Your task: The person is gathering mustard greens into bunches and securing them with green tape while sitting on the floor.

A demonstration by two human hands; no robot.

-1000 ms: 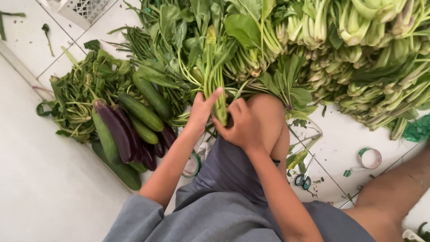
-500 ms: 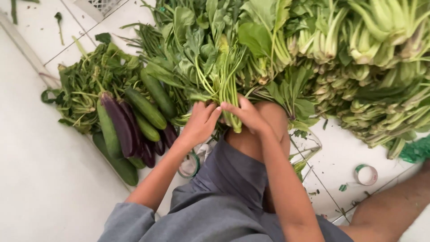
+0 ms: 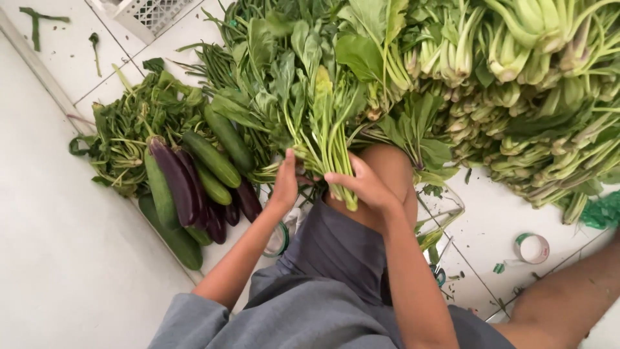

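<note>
While our left hand (image 3: pixel 285 184) and right hand (image 3: pixel 363 184) pinch the leafy bunch (image 3: pixel 326 129) at its firmer stems, we judge it light, limp, bruisable.

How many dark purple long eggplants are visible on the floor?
3, possibly more hidden: one dark purple long eggplant beside the green cucumbers, another below them, a third nearest the left hand.

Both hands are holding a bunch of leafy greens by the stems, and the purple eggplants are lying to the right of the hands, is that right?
Not quite. Both hands, left hand and right hand, do hold the bunch of leafy greens by the stems, but the purple eggplants lie to their left, as the head view shows.
</note>
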